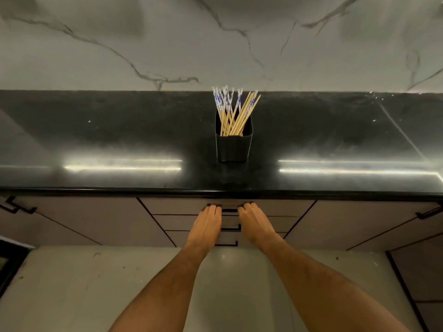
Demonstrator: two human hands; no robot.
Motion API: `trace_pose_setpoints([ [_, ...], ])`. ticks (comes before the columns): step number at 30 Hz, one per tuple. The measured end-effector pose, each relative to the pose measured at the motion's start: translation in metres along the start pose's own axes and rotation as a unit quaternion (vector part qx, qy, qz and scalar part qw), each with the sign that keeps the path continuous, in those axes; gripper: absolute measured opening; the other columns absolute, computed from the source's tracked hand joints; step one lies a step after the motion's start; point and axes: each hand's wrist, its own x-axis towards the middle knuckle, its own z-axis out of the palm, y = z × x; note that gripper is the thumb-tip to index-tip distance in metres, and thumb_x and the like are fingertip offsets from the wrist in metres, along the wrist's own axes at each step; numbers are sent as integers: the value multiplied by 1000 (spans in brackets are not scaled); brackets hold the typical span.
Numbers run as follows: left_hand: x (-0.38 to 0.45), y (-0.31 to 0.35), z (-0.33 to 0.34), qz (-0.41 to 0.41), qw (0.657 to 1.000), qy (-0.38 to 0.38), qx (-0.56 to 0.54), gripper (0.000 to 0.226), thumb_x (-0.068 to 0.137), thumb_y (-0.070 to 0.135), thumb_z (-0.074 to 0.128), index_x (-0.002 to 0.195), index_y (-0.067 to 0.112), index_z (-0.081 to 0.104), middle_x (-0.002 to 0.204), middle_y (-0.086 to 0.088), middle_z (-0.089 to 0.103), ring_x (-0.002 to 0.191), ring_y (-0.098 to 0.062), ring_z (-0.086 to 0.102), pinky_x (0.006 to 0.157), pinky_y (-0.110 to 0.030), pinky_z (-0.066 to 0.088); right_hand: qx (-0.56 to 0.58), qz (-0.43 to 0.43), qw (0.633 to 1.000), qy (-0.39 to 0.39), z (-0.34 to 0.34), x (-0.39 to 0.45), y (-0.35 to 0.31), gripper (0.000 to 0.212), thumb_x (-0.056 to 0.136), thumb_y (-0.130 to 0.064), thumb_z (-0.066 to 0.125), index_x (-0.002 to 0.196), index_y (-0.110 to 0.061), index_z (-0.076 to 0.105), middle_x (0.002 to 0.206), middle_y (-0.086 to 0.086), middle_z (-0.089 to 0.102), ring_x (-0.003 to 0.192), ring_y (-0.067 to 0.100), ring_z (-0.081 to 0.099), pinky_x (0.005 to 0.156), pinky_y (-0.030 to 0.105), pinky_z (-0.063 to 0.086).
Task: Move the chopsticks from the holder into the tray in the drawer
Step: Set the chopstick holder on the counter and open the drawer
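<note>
Chopsticks [233, 111] are standing bunched in the black holder [232, 147] on the tabletop [119, 135]; light, stiff and slippery, they are best pinched mid-shaft. Both hands, left [208, 219] and right [254, 220], are resting flat-fingered on the closed drawer [182, 207].

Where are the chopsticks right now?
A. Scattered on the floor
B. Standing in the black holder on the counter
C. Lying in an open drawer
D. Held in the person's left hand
B: the chopsticks stand in the black holder on the counter.

tray unseen, drawer [230, 207] seemingly closed — chopsticks' [233, 111] lower ends hidden
</note>
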Motion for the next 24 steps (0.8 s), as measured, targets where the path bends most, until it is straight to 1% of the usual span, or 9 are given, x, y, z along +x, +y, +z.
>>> trace_pose_setpoints([
  [5, 37, -16, 32, 10, 998, -59, 6, 37, 103, 14, 47, 140, 10, 50, 137, -15, 58, 118, -30, 60, 103, -37, 49, -45, -33, 997, -60, 28, 40, 1, 35, 97, -8, 58, 132, -13, 58, 129, 12, 61, 112, 28, 61, 95, 36, 53],
  [7, 53, -18, 41, 27, 998, -51, 14, 32, 107, 25, 39, 137, 24, 51, 135, -9, 58, 109, -26, 61, 95, -37, 49, -79, -43, 995, -53, 34, 55, 1, 32, 104, -25, 49, 135, -21, 53, 125, 7, 58, 105, 25, 58, 87, 34, 48],
  [9, 64, -15, 47, 31, 998, -56, -6, 28, 108, 28, 37, 130, 29, 53, 131, -6, 61, 99, -21, 60, 87, -35, 49, -63, -24, 997, -40, 40, 65, -4, 33, 107, -40, 37, 132, -26, 54, 117, 5, 59, 95, 23, 57, 81, 34, 45],
  [11, 69, -13, 57, -10, 995, -82, -48, 34, 105, 17, 45, 138, 24, 51, 140, -8, 57, 115, -24, 60, 96, -34, 50, -61, -4, 997, -48, 47, 72, -7, 32, 107, -31, 40, 134, -21, 54, 129, 9, 61, 107, 27, 61, 89, 37, 50],
  [14, 67, -11, 64, -37, 997, -55, -43, 41, 104, 9, 50, 144, 16, 47, 147, -12, 53, 131, -27, 54, 109, -34, 45, -87, 33, 993, -72, 54, 74, -11, 38, 102, -15, 53, 140, -16, 52, 139, 11, 58, 123, 29, 59, 100, 37, 51],
  [16, 65, -7, 65, -41, 997, -48, -36, 39, 104, 10, 50, 143, 15, 48, 147, -13, 53, 131, -28, 54, 110, -34, 45, -136, 9, 988, -71, 55, 74, -10, 37, 103, -16, 52, 141, -15, 52, 140, 11, 58, 125, 29, 59, 102, 37, 50],
  [20, 57, -2, 55, -4, 999, -50, -10, 44, 103, 11, 52, 146, 17, 47, 151, -10, 49, 137, -27, 49, 114, -32, 40, -121, -25, 988, -90, 47, 71, -10, 34, 108, -32, 40, 132, -17, 58, 134, 12, 63, 121, 31, 60, 105, 38, 48],
  [22, 39, -1, 54, -3, 996, -32, -82, 42, 105, 25, 48, 146, 18, 50, 152, -3, 49, 141, -20, 46, 109, -22, 38, -89, -16, 991, -97, 47, 60, -12, 34, 107, -33, 39, 129, -17, 60, 132, 12, 63, 120, 30, 60, 107, 39, 47],
  [24, 23, 0, 53, -46, 987, -18, -152, 43, 105, 34, 46, 145, 18, 53, 149, 1, 53, 139, -17, 48, 97, -15, 40, -70, 0, 993, -95, 56, 50, -13, 31, 105, -24, 46, 131, -16, 59, 133, 12, 61, 121, 30, 58, 107, 40, 47],
])
